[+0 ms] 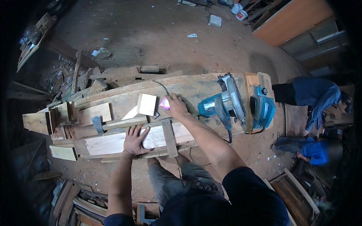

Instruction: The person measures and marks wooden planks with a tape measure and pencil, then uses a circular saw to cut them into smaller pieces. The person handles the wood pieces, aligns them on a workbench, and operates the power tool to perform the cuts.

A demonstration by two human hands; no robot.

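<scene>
My left hand (pixel 136 141) lies with fingers spread on a long pale board (pixel 109 144) along the bench's near side. Farther right, my right hand (pixel 177 107) has its fingers curled at a small rounded pink-and-white thing, apparently a tape measure (pixel 164 103); the hand partly hides it. A square wood block (pixel 147 104) stands just left of it. Between the block and my left hand lies a hatchet-like tool (pixel 97 125) with a grey-blue metal head. A short wooden strip (pixel 169 138) crosses the pale board right of my left hand.
A blue circular saw (pixel 222 103) and another blue power tool (pixel 262 107) stand on the bench's right end. Wood offcuts (pixel 94 113) lie at its left. Two people in blue (pixel 315 94) are at the far right. Scrap wood (pixel 71 203) is piled at lower left.
</scene>
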